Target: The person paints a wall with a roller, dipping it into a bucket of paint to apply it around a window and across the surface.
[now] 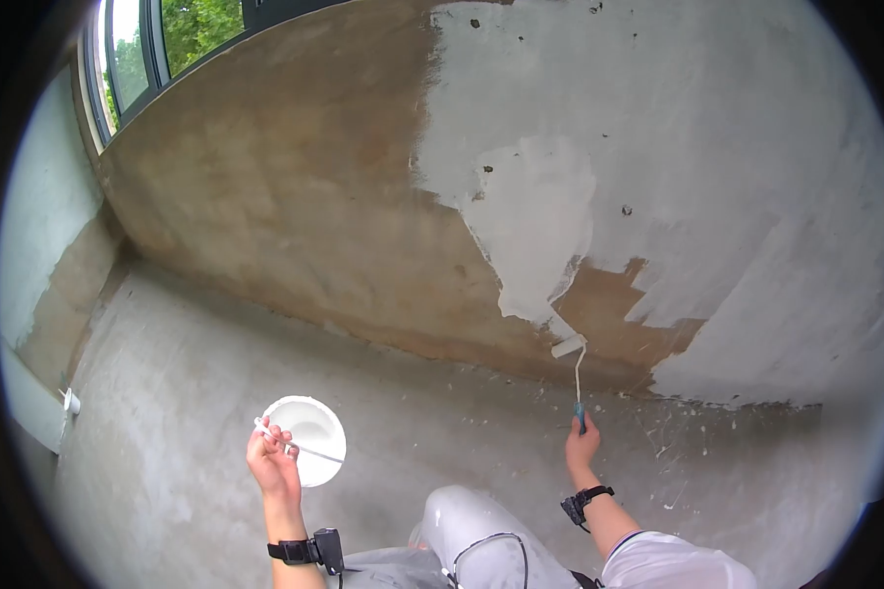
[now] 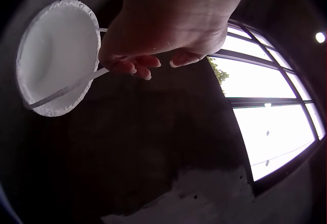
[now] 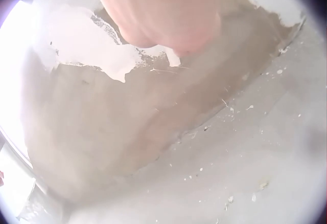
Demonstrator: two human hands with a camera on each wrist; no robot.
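Note:
My left hand (image 1: pixel 276 463) grips the handle (image 1: pixel 319 455) of a round white bucket (image 1: pixel 316 410), which hangs beside it with its mouth facing up. In the left wrist view the fingers (image 2: pixel 140 66) curl around the handle next to the bucket's crusted rim (image 2: pixel 91 14). White paint coats the inside of the bucket. My right hand (image 1: pixel 581 450) holds a small paint roller (image 1: pixel 568 346) by its blue handle (image 1: pixel 580 419). The roller's white sleeve is against the low part of the wall, at the lower tip of a fresh white patch (image 1: pixel 540 221).
The wall has a bare brown area (image 1: pixel 295 216) at left and a grey-white coated area (image 1: pixel 737 128) at right. White splatters dot the concrete floor (image 1: pixel 462 432). A window (image 1: pixel 182 49) stands at upper left, and a small white object (image 1: pixel 71 401) at far left.

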